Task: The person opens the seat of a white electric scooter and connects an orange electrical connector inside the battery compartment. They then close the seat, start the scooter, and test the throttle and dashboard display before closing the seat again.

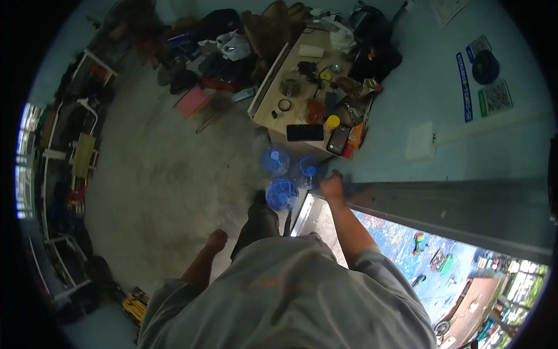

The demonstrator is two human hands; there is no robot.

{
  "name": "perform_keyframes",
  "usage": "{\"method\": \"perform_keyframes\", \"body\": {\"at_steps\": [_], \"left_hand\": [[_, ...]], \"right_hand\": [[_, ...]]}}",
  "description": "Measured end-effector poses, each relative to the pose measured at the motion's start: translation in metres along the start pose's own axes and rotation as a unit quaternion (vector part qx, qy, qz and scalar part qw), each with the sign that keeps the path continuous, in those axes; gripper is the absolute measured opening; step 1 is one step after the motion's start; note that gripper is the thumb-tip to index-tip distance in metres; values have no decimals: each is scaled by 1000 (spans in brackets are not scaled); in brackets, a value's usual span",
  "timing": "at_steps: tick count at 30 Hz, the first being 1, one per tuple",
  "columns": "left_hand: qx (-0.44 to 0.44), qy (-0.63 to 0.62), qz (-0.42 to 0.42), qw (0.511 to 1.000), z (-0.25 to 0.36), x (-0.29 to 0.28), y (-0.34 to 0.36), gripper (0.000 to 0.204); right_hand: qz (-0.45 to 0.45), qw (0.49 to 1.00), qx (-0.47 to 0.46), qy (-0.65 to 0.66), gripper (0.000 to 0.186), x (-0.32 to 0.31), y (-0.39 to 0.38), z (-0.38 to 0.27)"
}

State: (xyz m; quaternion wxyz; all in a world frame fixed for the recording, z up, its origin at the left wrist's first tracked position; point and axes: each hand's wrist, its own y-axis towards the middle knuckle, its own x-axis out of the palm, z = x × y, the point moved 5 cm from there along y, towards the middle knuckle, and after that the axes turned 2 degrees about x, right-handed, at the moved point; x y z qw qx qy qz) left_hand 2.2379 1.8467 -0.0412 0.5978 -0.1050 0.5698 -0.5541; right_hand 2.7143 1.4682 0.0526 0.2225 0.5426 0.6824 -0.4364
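My left hand (218, 239) hangs low beside my body over the concrete floor, its fingers curled in and nothing visible in them. Reaching forward, my right hand (332, 186) is beside the dark door frame (395, 200) and just right of the clear bottle with a blue handle (308, 170). Its fingers look bent; whether they grip anything is hidden. Two more big blue-tinted water bottles, a farther one (275, 160) and a nearer one (282, 195), stand on the floor in front of my leg.
A wooden desk (273, 119) ahead carries a black phone (305, 132), a yellow-lidded jar (332, 122), a tape roll (284, 105) and clutter. Bags and a pink-topped stool (193, 103) stand left of it. Shelving (84, 154) lines the far left. At right, the doorway opens onto blue ground (401, 244).
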Motion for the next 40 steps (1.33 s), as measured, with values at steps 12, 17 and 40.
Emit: {"method": "perform_keyframes", "body": {"at_steps": [12, 17, 40], "left_hand": [[104, 165, -77, 978, -103, -153, 21, 24], [77, 41, -59, 994, 31, -172, 20, 30], [323, -400, -598, 615, 560, 138, -390, 64]], "right_hand": [[98, 962, 250, -50, 119, 15, 125, -47], [94, 973, 211, 2, 85, -26, 106, -55], [259, 918, -79, 291, 87, -323, -452, 131]]}}
